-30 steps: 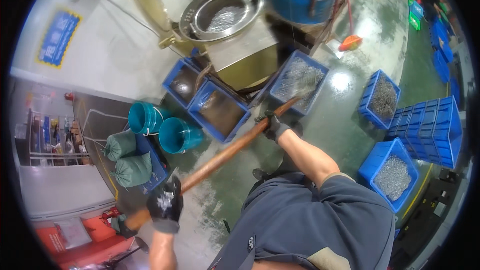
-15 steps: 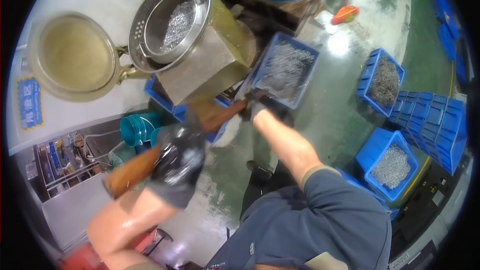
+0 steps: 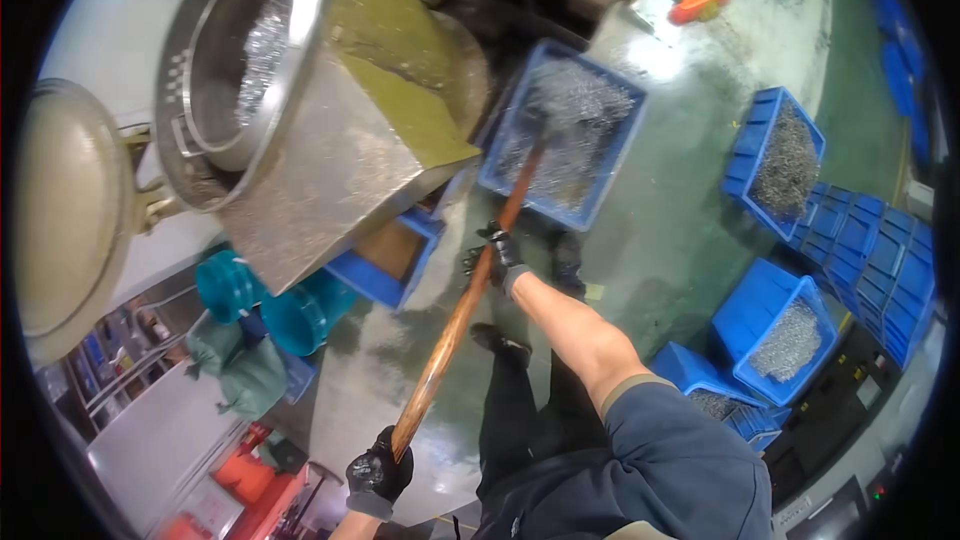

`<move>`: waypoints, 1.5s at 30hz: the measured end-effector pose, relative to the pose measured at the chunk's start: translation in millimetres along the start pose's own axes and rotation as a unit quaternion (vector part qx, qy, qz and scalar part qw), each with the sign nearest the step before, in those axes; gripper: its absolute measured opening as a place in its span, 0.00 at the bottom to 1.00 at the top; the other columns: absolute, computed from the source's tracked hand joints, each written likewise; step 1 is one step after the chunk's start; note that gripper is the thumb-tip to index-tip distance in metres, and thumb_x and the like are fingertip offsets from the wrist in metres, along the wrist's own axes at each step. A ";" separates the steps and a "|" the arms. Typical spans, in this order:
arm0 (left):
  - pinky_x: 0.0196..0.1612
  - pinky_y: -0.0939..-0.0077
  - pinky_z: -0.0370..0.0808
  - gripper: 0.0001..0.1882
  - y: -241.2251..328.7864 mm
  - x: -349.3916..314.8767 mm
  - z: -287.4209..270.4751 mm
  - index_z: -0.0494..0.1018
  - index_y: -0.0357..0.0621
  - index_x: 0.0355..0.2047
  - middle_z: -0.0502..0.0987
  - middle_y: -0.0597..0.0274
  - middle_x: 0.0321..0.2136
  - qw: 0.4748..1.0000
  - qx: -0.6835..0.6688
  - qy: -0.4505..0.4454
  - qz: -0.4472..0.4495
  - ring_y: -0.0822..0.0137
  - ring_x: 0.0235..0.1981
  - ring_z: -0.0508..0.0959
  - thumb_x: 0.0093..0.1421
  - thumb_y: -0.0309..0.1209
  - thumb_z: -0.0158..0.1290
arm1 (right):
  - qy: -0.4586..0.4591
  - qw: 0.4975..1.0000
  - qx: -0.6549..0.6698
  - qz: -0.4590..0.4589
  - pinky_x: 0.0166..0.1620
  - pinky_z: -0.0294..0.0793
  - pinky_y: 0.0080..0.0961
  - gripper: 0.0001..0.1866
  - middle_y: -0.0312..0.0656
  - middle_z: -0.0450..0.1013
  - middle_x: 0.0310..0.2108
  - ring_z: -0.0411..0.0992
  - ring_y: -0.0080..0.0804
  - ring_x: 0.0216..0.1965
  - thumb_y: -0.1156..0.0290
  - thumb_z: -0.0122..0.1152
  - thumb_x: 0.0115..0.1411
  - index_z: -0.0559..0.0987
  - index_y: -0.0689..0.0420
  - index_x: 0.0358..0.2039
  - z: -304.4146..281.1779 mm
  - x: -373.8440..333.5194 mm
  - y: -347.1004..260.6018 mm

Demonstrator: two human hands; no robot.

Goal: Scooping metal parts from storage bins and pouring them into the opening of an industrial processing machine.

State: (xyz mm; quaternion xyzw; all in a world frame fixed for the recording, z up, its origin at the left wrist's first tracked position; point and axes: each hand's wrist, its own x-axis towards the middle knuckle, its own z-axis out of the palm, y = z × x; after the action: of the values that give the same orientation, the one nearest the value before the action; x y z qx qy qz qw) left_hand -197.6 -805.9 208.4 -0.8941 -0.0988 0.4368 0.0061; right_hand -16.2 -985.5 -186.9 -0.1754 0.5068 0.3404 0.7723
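My left hand point(image 3: 379, 472), in a black glove, is closed round the near end of a long wooden handle point(image 3: 445, 345). Farther up the same handle, my gloved right hand point(image 3: 497, 254) grips it. The handle slants away and to the right into a blue bin point(image 3: 592, 223) heaped with small shiny metal pieces point(image 3: 575, 100). Whatever head the tool has cannot be made out among the pieces. Left of the bin stands a round machine with a steel drum point(image 3: 205, 130); similar metal bits point(image 3: 265, 55) lie inside. Its round lid point(image 3: 75, 220) is swung open.
On the right are a bin of darker pieces point(image 3: 785, 165), a tilted bin of shiny pieces point(image 3: 785, 340) and stacked blue bins point(image 3: 870, 260). Teal buckets point(image 3: 305, 312) and a blue box point(image 3: 375, 280) sit below the machine. An orange object point(image 3: 700, 3) lies on the floor beyond.
My left hand has drawn back toward me along with the handle's near end. The handle now points into the blue bin. The view has shifted, bringing the machine closer.
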 end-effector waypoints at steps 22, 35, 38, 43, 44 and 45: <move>0.33 0.55 0.78 0.11 -39.2 56.5 265.7 0.78 0.56 0.38 0.81 0.54 0.25 0.975 -0.195 0.007 -0.103 0.49 0.29 0.81 0.56 0.39 0.53 | 0.038 0.978 -0.105 -0.173 0.20 0.69 0.32 0.02 0.36 0.67 0.19 0.66 0.30 0.17 0.71 0.53 0.63 0.74 0.53 0.34 -108.1 125.9 -30.6; 0.28 0.55 0.75 0.11 -118.9 -118.9 191.6 0.77 0.52 0.36 0.79 0.50 0.23 0.974 -0.220 0.031 -0.045 0.47 0.25 0.79 0.62 0.40 0.47 | 0.032 0.987 -0.072 -0.143 0.24 0.73 0.31 0.03 0.38 0.68 0.20 0.67 0.32 0.19 0.76 0.52 0.61 0.74 0.55 0.32 -67.7 -13.6 78.4; 0.30 0.54 0.76 0.12 -146.8 -153.1 191.2 0.77 0.52 0.37 0.80 0.49 0.25 0.985 -0.149 -0.018 -0.084 0.47 0.27 0.79 0.61 0.40 0.48 | 0.013 0.988 -0.052 -0.148 0.24 0.73 0.31 0.03 0.39 0.68 0.20 0.67 0.32 0.19 0.75 0.51 0.61 0.74 0.56 0.33 -47.7 -51.1 101.8; 0.32 0.54 0.75 0.12 -212.7 -222.3 216.8 0.78 0.52 0.36 0.80 0.50 0.27 0.973 -0.204 0.102 -0.034 0.46 0.28 0.79 0.61 0.40 0.47 | 0.006 0.982 -0.068 -0.176 0.24 0.73 0.30 0.02 0.40 0.68 0.20 0.67 0.33 0.18 0.76 0.52 0.60 0.74 0.56 0.31 -22.7 -125.5 141.7; 0.32 0.54 0.75 0.12 -219.4 -236.0 205.5 0.78 0.52 0.36 0.80 0.50 0.27 0.972 -0.207 0.111 -0.032 0.46 0.28 0.79 0.61 0.40 0.47 | -0.002 0.981 -0.070 -0.182 0.24 0.73 0.30 0.02 0.40 0.68 0.20 0.67 0.33 0.18 0.76 0.52 0.60 0.74 0.56 0.31 -19.6 -142.6 148.8; 0.31 0.55 0.75 0.12 -224.5 -247.3 182.3 0.78 0.52 0.36 0.80 0.50 0.27 0.975 -0.202 0.088 -0.028 0.46 0.28 0.79 0.60 0.40 0.47 | 0.020 0.982 -0.062 -0.176 0.23 0.73 0.30 0.01 0.40 0.68 0.20 0.67 0.33 0.18 0.76 0.53 0.59 0.74 0.56 0.31 -11.1 -155.7 154.9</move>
State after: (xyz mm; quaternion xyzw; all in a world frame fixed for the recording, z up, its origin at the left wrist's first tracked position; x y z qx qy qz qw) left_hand -526.8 -644.6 310.4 -0.9087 -0.2086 0.3272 -0.1539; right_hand -172.1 -937.0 -39.6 -0.3160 0.4612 0.2268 0.7975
